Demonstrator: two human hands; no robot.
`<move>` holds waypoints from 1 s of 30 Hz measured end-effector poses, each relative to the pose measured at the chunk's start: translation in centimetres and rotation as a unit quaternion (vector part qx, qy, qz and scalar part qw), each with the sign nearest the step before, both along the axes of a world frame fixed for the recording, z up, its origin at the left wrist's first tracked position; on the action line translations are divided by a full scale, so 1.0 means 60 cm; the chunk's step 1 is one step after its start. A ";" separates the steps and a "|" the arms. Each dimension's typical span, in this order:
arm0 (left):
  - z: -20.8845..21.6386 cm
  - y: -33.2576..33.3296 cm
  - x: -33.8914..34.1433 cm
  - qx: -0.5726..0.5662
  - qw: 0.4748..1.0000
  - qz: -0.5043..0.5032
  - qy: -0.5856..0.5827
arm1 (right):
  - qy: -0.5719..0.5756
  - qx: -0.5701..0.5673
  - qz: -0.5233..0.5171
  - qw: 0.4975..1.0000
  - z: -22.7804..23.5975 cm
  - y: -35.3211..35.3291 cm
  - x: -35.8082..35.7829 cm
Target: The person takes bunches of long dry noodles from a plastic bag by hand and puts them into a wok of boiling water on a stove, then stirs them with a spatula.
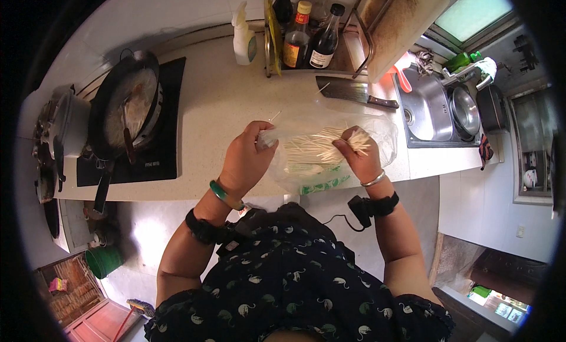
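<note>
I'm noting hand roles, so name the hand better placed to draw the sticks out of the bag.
The right, I judge: the right hand pinches a bundle of the thin pale sticks, while the left hand grips the clear bag near its left end, so it seems better suited to steadying.

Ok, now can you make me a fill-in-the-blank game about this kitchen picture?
1. The left hand holds a clear plastic bag, and the bangle on that wrist is coloured ____.
2. The right hand grips thin pale sticks, and the metal bracelet on that wrist is coloured ____.
3. The cleaver has a handle coloured ____.
4. The wok is on the picture's ____ side.

Missing words: green; silver; brown; left.
</note>
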State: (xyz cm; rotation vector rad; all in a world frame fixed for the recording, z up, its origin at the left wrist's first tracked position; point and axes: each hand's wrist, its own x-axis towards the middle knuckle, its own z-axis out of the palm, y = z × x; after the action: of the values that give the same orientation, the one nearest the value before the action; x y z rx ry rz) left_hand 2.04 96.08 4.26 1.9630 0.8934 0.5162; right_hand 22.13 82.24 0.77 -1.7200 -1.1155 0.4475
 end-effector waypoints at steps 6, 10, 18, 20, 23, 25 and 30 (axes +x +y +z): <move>-0.003 -0.004 -0.005 0.012 0.998 -0.034 0.042 | -0.163 -0.025 -0.013 0.986 -0.031 0.003 0.011; 0.033 0.019 -0.017 -0.001 0.985 -0.136 0.105 | -0.119 0.015 -0.061 0.991 0.016 -0.003 0.002; 0.033 0.157 0.102 0.025 0.973 -0.183 0.140 | -0.133 -0.011 -0.027 0.991 -0.061 -0.012 0.017; -0.004 0.183 0.152 -0.026 0.963 -0.207 0.168 | -0.138 -0.007 -0.032 0.990 -0.055 -0.013 0.019; -0.077 0.218 0.225 -0.031 0.937 -0.260 0.232 | -0.169 -0.026 -0.036 0.985 -0.041 -0.014 0.014; -0.130 0.231 0.283 0.019 0.910 -0.288 0.297 | -0.137 -0.038 -0.043 0.989 -0.042 -0.021 0.014; -0.224 0.219 0.376 0.127 0.843 -0.326 0.408 | -0.083 -0.052 -0.061 0.993 -0.049 -0.030 0.027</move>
State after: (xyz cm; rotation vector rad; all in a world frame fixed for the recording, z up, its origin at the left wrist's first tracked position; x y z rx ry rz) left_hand 24.62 109.20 -9.18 2.5979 0.5621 -0.6926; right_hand 23.74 80.45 -2.15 -1.9345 -1.1112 0.2956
